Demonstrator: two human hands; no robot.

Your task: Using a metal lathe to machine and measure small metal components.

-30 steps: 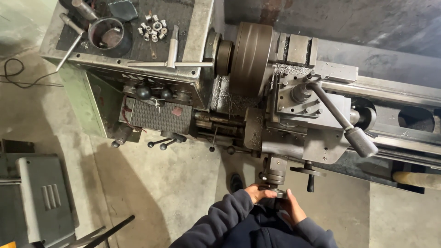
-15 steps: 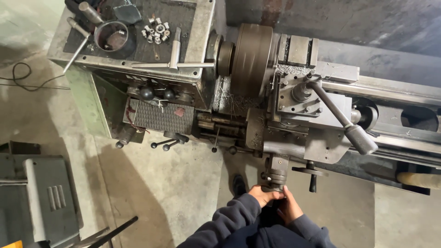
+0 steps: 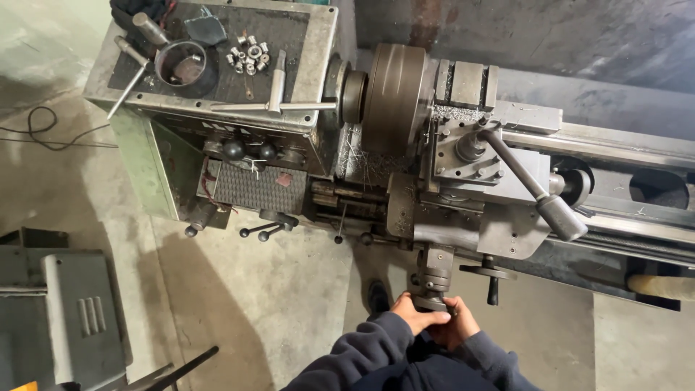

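The lathe (image 3: 463,166) fills most of what I see, a long grey machine that runs from the far left off to the right edge, standing on a bare concrete floor (image 3: 239,304). Its big round chuck (image 3: 394,98) sits near the middle, and I cannot tell from here whether it is turning. I see no workpiece standing out of it; curls of metal swarf (image 3: 362,156) lie below it, so some cutting looks to be behind me, though that is only my reading. To the right of the chuck is the carriage with its tool post (image 3: 470,148), and a long black lever (image 3: 536,188) slants off it towards the near right.

On the flat top of the headstock at the far left lie a round metal pot (image 3: 184,65), a heap of small nuts (image 3: 250,54) and a long T-shaped key (image 3: 279,98), all set aside and well apart from my hands.

A small handwheel (image 3: 489,274) sits on the carriage front, just to the right of where I work.

Nearest to me, a short round handle (image 3: 433,279) sticks out of the carriage front towards my body. My left hand (image 3: 411,313) and my right hand (image 3: 457,323) are both closed around its near end, fingers wrapped on it and touching each other. I judge I am midway in setting the carriage, with any further cut not yet begun.
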